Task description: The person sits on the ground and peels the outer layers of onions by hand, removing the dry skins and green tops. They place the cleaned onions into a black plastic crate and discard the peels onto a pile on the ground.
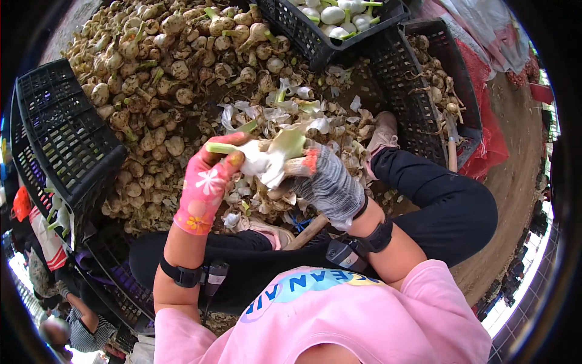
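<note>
A white garlic bulb with a short green stem is held up in front of me. My left hand, in a pink flowered glove, is closed round it, with the stem sticking out over the fingers. My right hand, in a grey knit glove with orange at a fingertip, is pressed against the bulb's other side. Its thumb and fingers pinch loose garlic skin that stands away from the bulb. The right fingertips are partly hidden behind the skin.
A big heap of unpeeled garlic lies ahead and left, with shed skins below my hands. Black crates stand left and right; another crate holds white bulbs. A wooden handle lies by my legs. Another person sits lower left.
</note>
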`<move>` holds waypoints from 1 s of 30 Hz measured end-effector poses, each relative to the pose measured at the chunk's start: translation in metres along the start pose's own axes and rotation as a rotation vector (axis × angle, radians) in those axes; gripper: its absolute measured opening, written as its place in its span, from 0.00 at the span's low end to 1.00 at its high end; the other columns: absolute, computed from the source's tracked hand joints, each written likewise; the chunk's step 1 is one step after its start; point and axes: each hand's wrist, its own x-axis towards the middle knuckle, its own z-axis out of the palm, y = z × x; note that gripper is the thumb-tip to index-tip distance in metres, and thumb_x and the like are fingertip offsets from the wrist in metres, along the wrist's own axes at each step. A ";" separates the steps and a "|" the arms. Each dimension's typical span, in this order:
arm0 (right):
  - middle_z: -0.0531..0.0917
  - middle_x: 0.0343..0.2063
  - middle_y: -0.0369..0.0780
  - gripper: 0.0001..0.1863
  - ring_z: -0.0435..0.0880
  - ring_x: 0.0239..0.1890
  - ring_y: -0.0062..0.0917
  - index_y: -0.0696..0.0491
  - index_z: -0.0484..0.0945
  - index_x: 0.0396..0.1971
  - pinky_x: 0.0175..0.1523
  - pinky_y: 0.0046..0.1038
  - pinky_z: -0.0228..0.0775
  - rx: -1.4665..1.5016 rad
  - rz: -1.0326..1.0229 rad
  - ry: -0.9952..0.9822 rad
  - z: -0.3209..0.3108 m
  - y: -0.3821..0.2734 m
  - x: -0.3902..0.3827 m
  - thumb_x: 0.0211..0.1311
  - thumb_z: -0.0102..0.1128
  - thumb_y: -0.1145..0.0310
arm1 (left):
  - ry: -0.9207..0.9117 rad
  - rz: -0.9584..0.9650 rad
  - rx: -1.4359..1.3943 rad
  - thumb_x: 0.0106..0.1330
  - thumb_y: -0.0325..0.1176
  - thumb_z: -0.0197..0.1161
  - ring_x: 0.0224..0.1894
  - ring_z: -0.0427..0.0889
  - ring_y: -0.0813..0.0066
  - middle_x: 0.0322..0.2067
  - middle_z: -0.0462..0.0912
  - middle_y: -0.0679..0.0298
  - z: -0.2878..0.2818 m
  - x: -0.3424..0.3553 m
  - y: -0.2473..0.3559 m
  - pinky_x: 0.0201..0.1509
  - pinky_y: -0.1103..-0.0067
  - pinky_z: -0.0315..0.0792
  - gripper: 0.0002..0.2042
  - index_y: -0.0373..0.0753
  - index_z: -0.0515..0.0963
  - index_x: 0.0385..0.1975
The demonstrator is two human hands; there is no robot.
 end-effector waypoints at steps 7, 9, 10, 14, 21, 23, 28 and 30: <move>0.74 0.37 0.48 0.13 0.76 0.40 0.33 0.64 0.66 0.39 0.49 0.32 0.72 0.834 -0.419 0.264 -0.025 -0.052 0.013 0.57 0.47 0.72 | -0.075 0.175 -0.391 0.50 0.29 0.63 0.47 0.72 0.67 0.42 0.73 0.62 -0.015 -0.008 0.005 0.53 0.70 0.64 0.16 0.37 0.72 0.40; 0.73 0.38 0.48 0.17 0.76 0.38 0.33 0.60 0.66 0.42 0.44 0.28 0.73 0.556 -0.377 0.458 -0.027 -0.057 0.004 0.56 0.51 0.66 | -0.024 0.141 -0.465 0.50 0.30 0.63 0.48 0.71 0.65 0.44 0.72 0.61 -0.018 -0.007 0.003 0.53 0.68 0.64 0.20 0.38 0.69 0.44; 0.74 0.38 0.47 0.18 0.76 0.38 0.32 0.59 0.66 0.43 0.42 0.26 0.73 0.414 -0.318 0.469 -0.035 -0.052 0.003 0.56 0.52 0.65 | -0.011 0.110 -0.493 0.50 0.30 0.63 0.48 0.71 0.64 0.44 0.72 0.61 -0.018 -0.006 0.001 0.53 0.68 0.65 0.21 0.39 0.68 0.45; 0.73 0.41 0.39 0.24 0.73 0.42 0.21 0.55 0.65 0.48 0.50 0.22 0.65 -0.909 -0.427 0.207 -0.011 -0.023 0.003 0.48 0.58 0.76 | 0.021 -0.028 -0.490 0.46 0.38 0.66 0.46 0.72 0.67 0.43 0.72 0.63 -0.008 -0.010 0.003 0.46 0.71 0.72 0.30 0.43 0.63 0.51; 0.75 0.27 0.37 0.07 0.73 0.28 0.18 0.56 0.71 0.30 0.35 0.19 0.69 -0.426 0.008 0.093 0.017 -0.021 -0.001 0.49 0.54 0.75 | -0.029 -0.068 -0.550 0.50 0.40 0.64 0.44 0.73 0.66 0.42 0.72 0.60 0.006 -0.008 -0.017 0.46 0.71 0.70 0.24 0.38 0.66 0.45; 0.75 0.26 0.36 0.06 0.73 0.26 0.16 0.57 0.71 0.30 0.34 0.19 0.69 -0.308 -0.074 -0.060 0.029 -0.008 -0.007 0.50 0.53 0.75 | 0.056 0.014 -0.537 0.51 0.40 0.63 0.44 0.73 0.67 0.43 0.72 0.61 0.006 -0.002 -0.022 0.47 0.72 0.70 0.23 0.38 0.67 0.45; 0.76 0.26 0.36 0.07 0.74 0.30 0.17 0.57 0.72 0.31 0.37 0.20 0.68 -0.388 0.146 -0.163 0.044 -0.011 -0.007 0.50 0.54 0.74 | 0.132 0.074 -0.663 0.58 0.33 0.54 0.47 0.71 0.73 0.44 0.71 0.62 -0.015 0.006 -0.020 0.48 0.79 0.69 0.16 0.39 0.67 0.46; 0.76 0.26 0.36 0.08 0.74 0.31 0.17 0.57 0.73 0.32 0.38 0.19 0.68 -0.405 0.071 -0.134 0.029 0.013 -0.003 0.49 0.55 0.73 | 0.148 0.145 -0.721 0.58 0.33 0.54 0.46 0.71 0.73 0.44 0.72 0.61 -0.022 0.002 -0.006 0.47 0.79 0.69 0.16 0.38 0.67 0.46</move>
